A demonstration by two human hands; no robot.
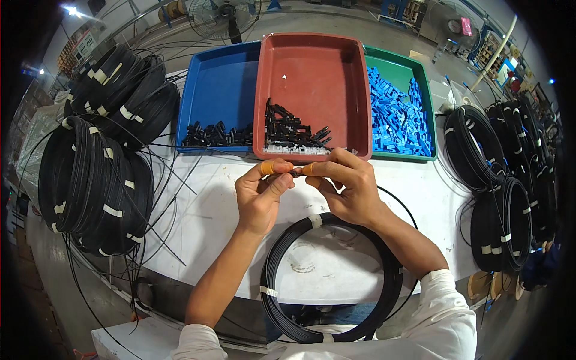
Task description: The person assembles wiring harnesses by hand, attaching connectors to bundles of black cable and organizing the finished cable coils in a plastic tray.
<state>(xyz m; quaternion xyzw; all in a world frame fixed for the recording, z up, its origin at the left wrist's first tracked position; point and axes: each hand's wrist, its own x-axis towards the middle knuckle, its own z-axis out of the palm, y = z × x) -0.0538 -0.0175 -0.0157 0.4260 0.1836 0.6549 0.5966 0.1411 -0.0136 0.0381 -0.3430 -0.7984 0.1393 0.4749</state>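
Note:
Just in front of the red tray, both my hands come together fingertip to fingertip. A small black connector piece (294,173) sits between them, mostly covered by the fingers. My left hand (259,197) pinches it with thumb and forefinger. From the other side, my right hand (351,185) closes its thumb and fingers at the same piece. Orange coverings wrap a finger on each hand. Below the hands lies a tied coil of black cable (393,264), partly over the table's near edge. A loose strand of it curves up behind my right forearm toward the right hand.
A blue tray (219,69) and the red tray (318,60) hold black parts; a green tray (393,58) holds blue ones. Black cable coils (90,180) are piled at left, with loose ends across the white table (204,240). More coils (474,147) stand at right.

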